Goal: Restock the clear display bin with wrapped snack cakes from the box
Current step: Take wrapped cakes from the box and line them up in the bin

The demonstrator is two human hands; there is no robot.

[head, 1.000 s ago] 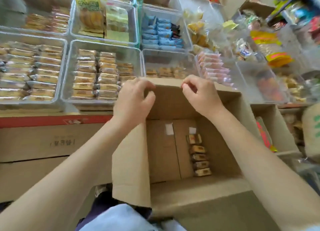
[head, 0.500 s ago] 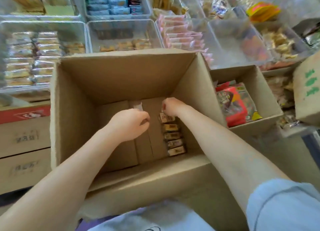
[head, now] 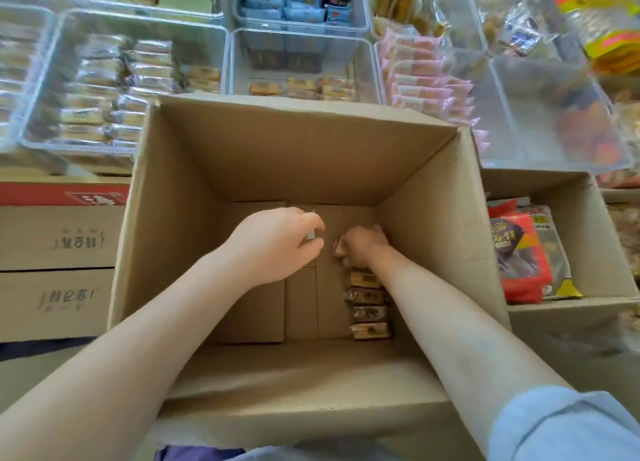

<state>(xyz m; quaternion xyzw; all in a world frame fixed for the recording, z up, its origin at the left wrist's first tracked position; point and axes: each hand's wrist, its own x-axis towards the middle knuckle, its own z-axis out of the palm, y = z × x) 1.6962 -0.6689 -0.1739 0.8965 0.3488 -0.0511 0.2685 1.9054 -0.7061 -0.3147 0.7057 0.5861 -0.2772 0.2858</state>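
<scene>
- Since the earlier frames, both hands have come off the box's far rim and gone down inside it; the right hand (head: 360, 247) is now sitting lower on the row of cakes than half a second ago.
- Nearest the camera, a light blue sleeve (head: 568, 426) is covering the right upper arm, and both bare forearms are reaching over the near flap of the cardboard box (head: 311, 155).
- Four wrapped snack cakes (head: 369, 303) are lying in a single row on the box floor, along its right wall, just beside the right forearm.
- At the far end of that row, the right hand is gripping a further wrapped cake (head: 337, 247) with curled fingers; only the wrapper's edge is showing.
- To its left, the left hand (head: 277, 242) is hovering above the box floor, fingers loosely bent and thumb close to them, holding nothing that can be made out; a white label on the floor is partly showing beneath it.
- Right of the box, a smaller open carton (head: 588, 239) is holding red snack bags (head: 519, 252).
- Beyond the far wall, the clear display bin (head: 304, 41) is standing nearly bare, with a few wrapped cakes (head: 301, 87) along its near side.
- Neighbouring clear bins are holding pink packets (head: 422, 76) to the right and pale wrapped cakes (head: 114, 90) to the left.
</scene>
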